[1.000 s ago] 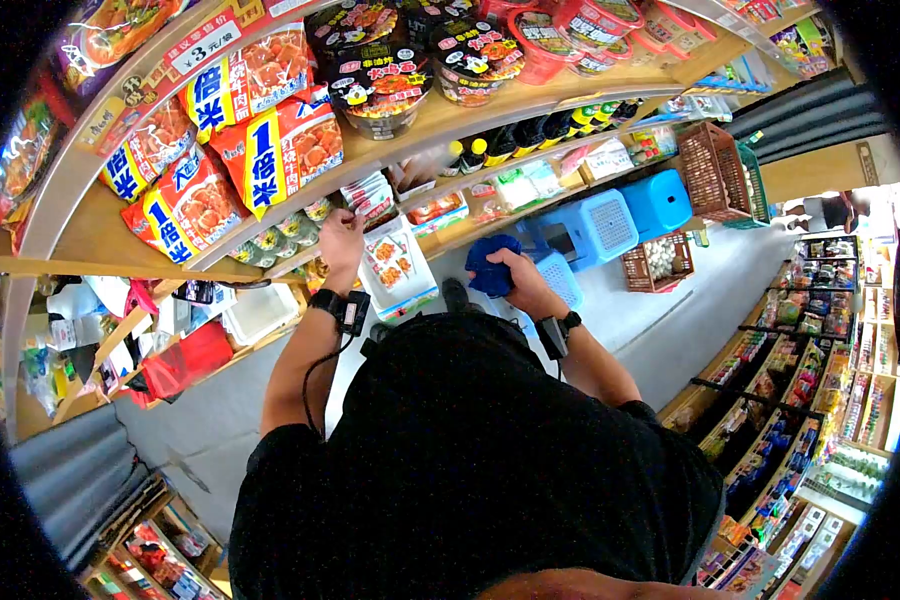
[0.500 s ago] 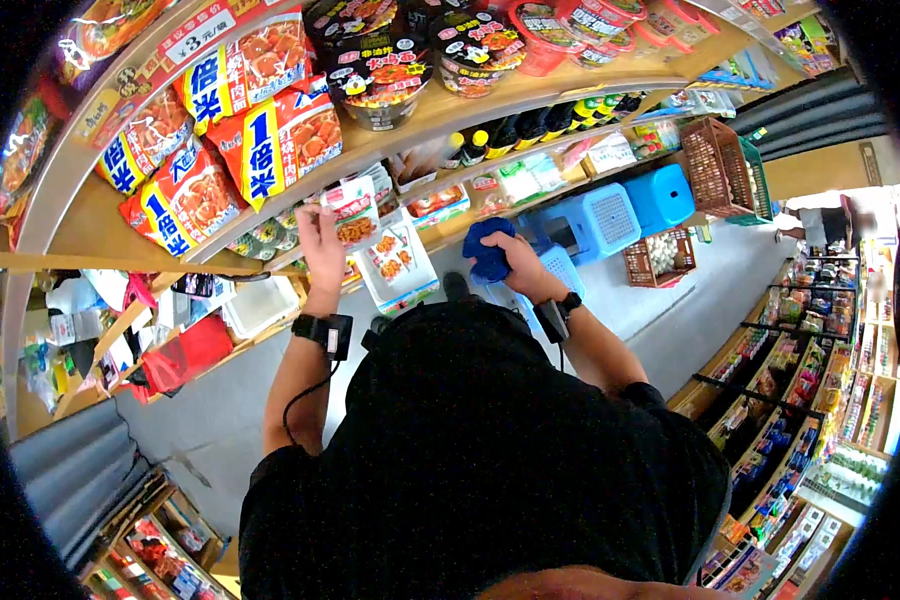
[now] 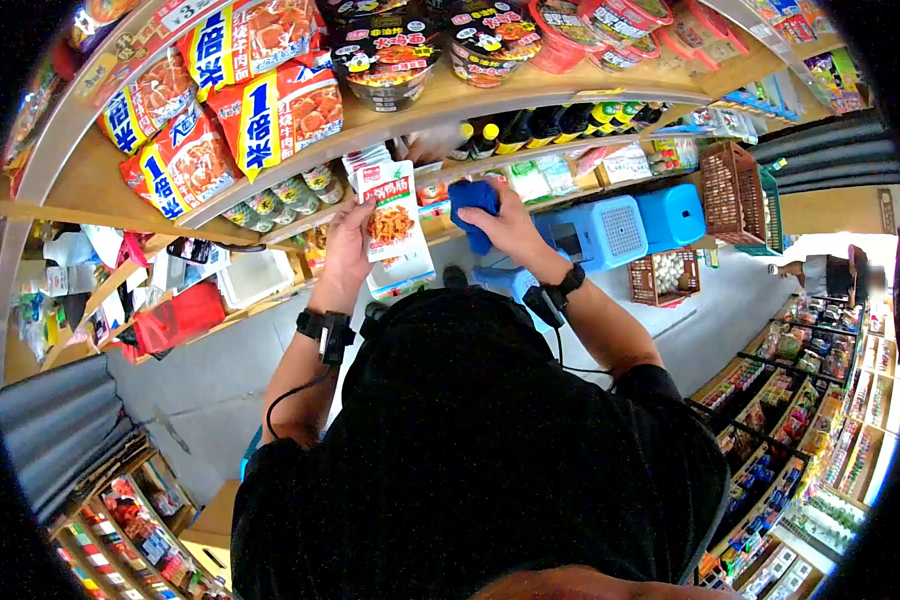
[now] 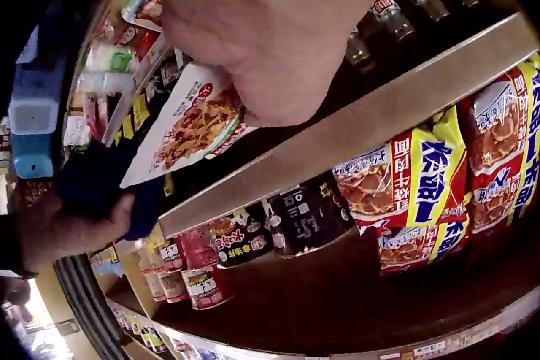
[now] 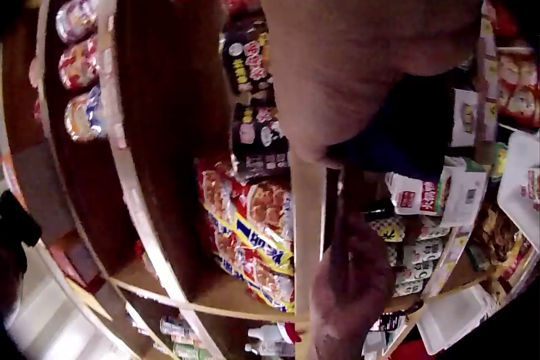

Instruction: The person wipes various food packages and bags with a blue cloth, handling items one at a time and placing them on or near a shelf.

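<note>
My left hand pinches a white food packet by its side edge, with its printed front turned up in the head view. The packet carries a picture of reddish food and red lettering. Just to its right, my right hand grips a bunched dark blue cloth, held near the packet with a gap between them in the head view. In the left wrist view the packet overlaps the cloth. The right wrist view shows the packet almost edge-on beside the left hand.
Above the hands, a wooden shelf bears noodle bags and black noodle bowls. Small jars and dark bottles stand on the level below. Blue plastic stools and brown crates are to the right.
My left hand has drawn a packet up from the row on the lower shelf and brought it out in front. My right hand has moved the blue cloth upward, closer to the shelf.
</note>
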`<state>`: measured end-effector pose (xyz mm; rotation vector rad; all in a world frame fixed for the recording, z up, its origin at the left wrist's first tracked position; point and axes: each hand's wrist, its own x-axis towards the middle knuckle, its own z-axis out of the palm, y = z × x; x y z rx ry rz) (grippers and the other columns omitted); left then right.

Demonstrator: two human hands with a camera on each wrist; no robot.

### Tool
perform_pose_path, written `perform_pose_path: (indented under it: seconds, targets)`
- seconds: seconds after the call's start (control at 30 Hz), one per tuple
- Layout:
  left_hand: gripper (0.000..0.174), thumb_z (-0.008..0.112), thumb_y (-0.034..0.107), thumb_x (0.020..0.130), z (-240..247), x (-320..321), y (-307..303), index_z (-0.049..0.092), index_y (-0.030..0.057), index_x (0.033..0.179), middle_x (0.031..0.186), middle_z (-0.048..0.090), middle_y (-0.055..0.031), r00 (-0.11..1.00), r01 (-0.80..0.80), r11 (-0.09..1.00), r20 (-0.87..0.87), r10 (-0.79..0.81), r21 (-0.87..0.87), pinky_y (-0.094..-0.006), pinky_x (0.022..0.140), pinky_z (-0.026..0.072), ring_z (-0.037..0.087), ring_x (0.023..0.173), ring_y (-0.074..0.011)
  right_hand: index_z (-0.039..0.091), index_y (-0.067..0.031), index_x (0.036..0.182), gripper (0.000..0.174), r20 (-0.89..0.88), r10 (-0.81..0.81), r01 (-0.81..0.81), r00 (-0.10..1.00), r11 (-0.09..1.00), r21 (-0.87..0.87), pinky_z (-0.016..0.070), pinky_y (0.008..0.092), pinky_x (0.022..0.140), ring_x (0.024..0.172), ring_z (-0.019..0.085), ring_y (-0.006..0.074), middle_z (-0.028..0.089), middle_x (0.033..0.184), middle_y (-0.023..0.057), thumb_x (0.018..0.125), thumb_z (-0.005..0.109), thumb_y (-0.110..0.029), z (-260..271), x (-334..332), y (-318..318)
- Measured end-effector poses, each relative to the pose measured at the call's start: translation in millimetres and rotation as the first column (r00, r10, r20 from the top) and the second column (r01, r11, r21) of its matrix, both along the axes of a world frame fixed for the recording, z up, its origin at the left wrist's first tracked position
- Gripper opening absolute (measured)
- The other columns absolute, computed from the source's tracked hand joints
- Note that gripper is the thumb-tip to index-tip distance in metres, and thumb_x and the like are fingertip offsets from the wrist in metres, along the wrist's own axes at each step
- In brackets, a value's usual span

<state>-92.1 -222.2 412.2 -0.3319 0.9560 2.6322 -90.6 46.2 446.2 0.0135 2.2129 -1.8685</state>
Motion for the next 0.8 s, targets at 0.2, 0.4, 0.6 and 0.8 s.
perform_pose_path:
  seconds: [0.2,0.4,0.6,0.8]
  targets:
    - [0.030,0.048,0.010,0.102,18.7,5.4,40.3,0.051,0.0049,0.132,0.126,0.064,-0.0116,1.000,0.002,0.998,-0.003,-0.002,0.064,-0.0454,0.100,0.0550,0.065,0.117,-0.0258,0.068,-0.0091,0.112,0.041,-0.569,0.357,-0.061,0.741,0.879,0.472,0.0538,0.0418,0.090,0.109,0.064,0.0372,0.062,0.123,0.0149,0.076,0.083,-0.020,40.8,-9.7,-8.8]
    - [0.049,0.031,0.038,0.110,17.9,9.8,80.9,0.049,0.0043,0.140,0.136,0.060,-0.0152,0.996,0.048,0.989,0.066,-0.057,0.138,-0.0465,0.110,0.0453,0.058,0.125,-0.0304,0.069,-0.0144,0.113,0.047,-0.570,0.668,-0.067,0.478,0.675,0.735,0.0390,0.0529,0.101,0.125,0.050,0.0360,0.052,0.137,0.0104,0.068,0.080,-0.023,39.3,4.0,-3.8]
    - [0.049,0.030,0.038,0.110,10.5,16.2,108.9,0.050,0.0046,0.140,0.137,0.059,-0.0153,0.992,0.062,0.979,0.098,-0.082,0.193,-0.0477,0.110,0.0450,0.058,0.126,-0.0302,0.069,-0.0161,0.114,0.048,-0.579,0.637,-0.043,0.509,0.690,0.722,0.0402,0.0505,0.100,0.122,0.051,0.0343,0.054,0.133,0.0098,0.069,0.081,-0.023,26.6,-3.1,29.0]
    - [0.045,0.035,0.030,0.110,7.1,24.3,126.2,0.047,0.0019,0.142,0.136,0.059,-0.0133,0.991,0.121,0.985,0.041,-0.127,0.123,-0.0462,0.106,0.0490,0.059,0.125,-0.0268,0.070,-0.0140,0.113,0.045,-0.698,0.403,0.072,0.591,0.836,0.544,0.0446,0.0470,0.097,0.113,0.058,0.0342,0.060,0.121,0.0104,0.070,0.082,-0.020,25.9,-21.8,46.8]
